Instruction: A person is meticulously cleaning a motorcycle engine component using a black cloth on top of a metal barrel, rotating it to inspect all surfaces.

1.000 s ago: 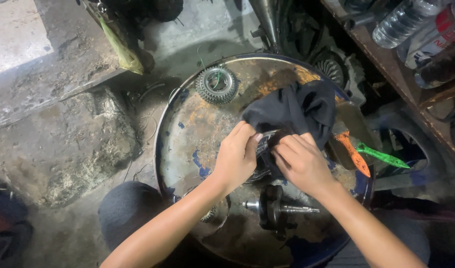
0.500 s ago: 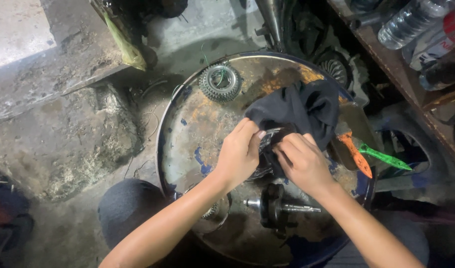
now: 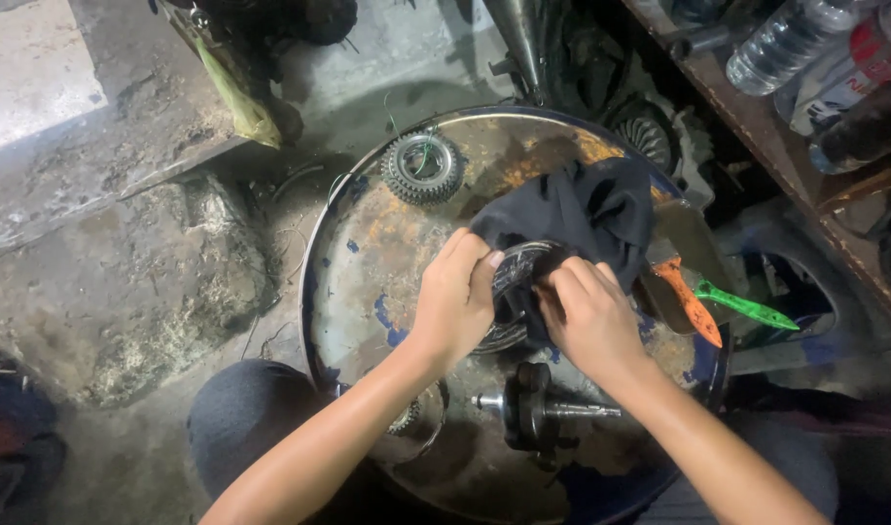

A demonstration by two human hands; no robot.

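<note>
At the centre of the frame the left hand [image 3: 455, 301] curls around the rim of a round metal disc part [image 3: 512, 292], fingers closed on its edge, while the right hand [image 3: 587, 316] is closed on a fold of black cloth [image 3: 587, 209] pressed against the same part. The disc sits on the rusty round drum top [image 3: 368, 253] that serves as a desk, half covered by the cloth, which trails toward the upper right. The part looks stiff, heavy and probably greasy — best gripped by its rim, as the left hand does; the cloth is soft and limp and bunches wherever it is pinched. Nearby lie a toothed gear [image 3: 423, 167] at the upper left of the drum, a dark shaft assembly [image 3: 538, 413] just below the hands, and orange [image 3: 689, 301] and green [image 3: 747, 306] handled tools at the right. Around it is a dim, grimy workshop — cracked concrete floor [image 3: 124, 282] at left, plastic bottles [image 3: 786, 44] on a shelf at upper right.
</note>
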